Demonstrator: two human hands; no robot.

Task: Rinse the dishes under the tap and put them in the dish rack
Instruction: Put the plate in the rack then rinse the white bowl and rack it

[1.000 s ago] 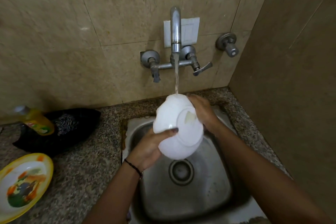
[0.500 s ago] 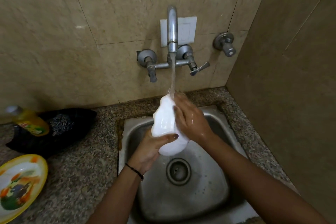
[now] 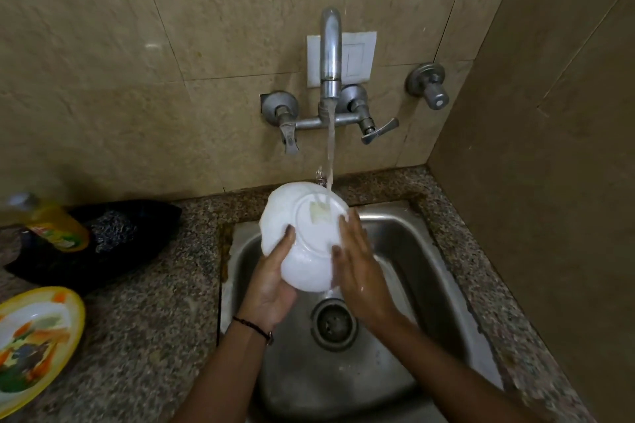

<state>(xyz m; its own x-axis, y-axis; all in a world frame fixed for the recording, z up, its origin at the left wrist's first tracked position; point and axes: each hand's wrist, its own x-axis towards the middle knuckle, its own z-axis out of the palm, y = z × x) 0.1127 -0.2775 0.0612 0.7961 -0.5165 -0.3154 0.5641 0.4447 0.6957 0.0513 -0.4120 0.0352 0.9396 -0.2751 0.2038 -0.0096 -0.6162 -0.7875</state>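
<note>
A white bowl is held over the steel sink with its underside and foot ring turned toward me. Water runs from the wall tap onto the bowl's base near its upper rim. My left hand grips the bowl from below and the left, thumb across the outside. My right hand lies flat against the bowl's right side, fingers straight and wet. A pale sticker patch shows inside the foot ring.
A yellow-rimmed patterned plate lies on the speckled granite counter at the left. Behind it are a black cloth with a steel scrubber and a yellow dish-soap bottle. A wall closes the right side. The sink drain is uncovered.
The bowl has turned from edge-on back to showing its underside under the stream. My right hand slid from the bowl's front face to its right side.
</note>
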